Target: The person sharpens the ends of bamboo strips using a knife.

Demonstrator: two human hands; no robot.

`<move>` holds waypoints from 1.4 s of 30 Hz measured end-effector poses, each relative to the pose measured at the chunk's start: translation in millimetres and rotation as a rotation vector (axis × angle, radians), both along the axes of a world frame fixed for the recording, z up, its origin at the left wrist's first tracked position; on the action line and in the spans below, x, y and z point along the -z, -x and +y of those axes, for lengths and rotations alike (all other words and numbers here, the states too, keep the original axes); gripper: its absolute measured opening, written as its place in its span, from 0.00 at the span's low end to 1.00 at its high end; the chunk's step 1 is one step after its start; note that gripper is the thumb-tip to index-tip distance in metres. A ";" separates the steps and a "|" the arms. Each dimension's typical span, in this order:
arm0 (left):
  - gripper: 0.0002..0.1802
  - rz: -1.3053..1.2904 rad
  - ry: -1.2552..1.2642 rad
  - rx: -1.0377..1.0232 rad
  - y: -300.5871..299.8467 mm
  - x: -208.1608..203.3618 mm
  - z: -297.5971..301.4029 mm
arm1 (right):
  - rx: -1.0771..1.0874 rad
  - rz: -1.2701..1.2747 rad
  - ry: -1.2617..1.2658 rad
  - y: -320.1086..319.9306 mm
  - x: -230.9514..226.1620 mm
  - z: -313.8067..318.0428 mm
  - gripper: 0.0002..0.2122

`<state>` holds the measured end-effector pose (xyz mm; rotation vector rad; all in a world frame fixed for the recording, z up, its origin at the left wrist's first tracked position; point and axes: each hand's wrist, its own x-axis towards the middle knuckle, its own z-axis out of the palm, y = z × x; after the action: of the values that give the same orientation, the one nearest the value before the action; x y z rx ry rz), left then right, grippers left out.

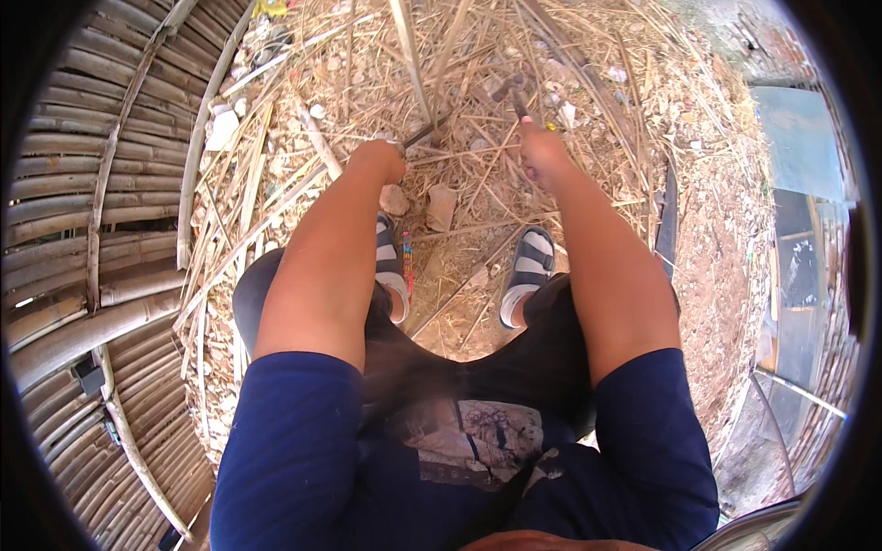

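My left hand, closed, grips a narrow dark metal tool that could be a blade or a chisel; its exact kind does not show. The tool's far end reaches the foot of a split bamboo strip that slants up and away. My right hand is wrapped round the handle of a hammer, its head pointing away from me over the straw. Between and below my hands lie a squarish stone and a smaller stone, near my sandalled feet.
A bamboo slat wall rises along the left. Straw and bamboo splinters cover the ground, with long dry poles at the far side. A bluish panel leans at the right. A colourful wrapper lies beside my left sandal.
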<state>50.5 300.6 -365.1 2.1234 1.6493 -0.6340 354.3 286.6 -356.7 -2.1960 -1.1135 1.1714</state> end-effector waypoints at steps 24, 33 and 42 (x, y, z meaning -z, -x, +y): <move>0.20 -0.672 0.104 -0.600 -27.0 -199.9 -67.2 | 0.232 -0.373 0.286 -222.0 82.9 -442.4 0.32; 0.18 -0.905 0.208 -0.547 -43.2 -252.4 -133.5 | 0.267 -0.733 -0.473 -252.8 23.1 -417.2 0.26; 0.18 -1.276 0.308 -0.525 -56.9 -306.5 -208.4 | -0.185 0.062 -0.936 -11.9 -223.8 -317.4 0.18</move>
<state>107.4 92.2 -58.6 1.2233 1.1044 0.5311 366.2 -30.8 -132.9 -1.3448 -1.4632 0.5656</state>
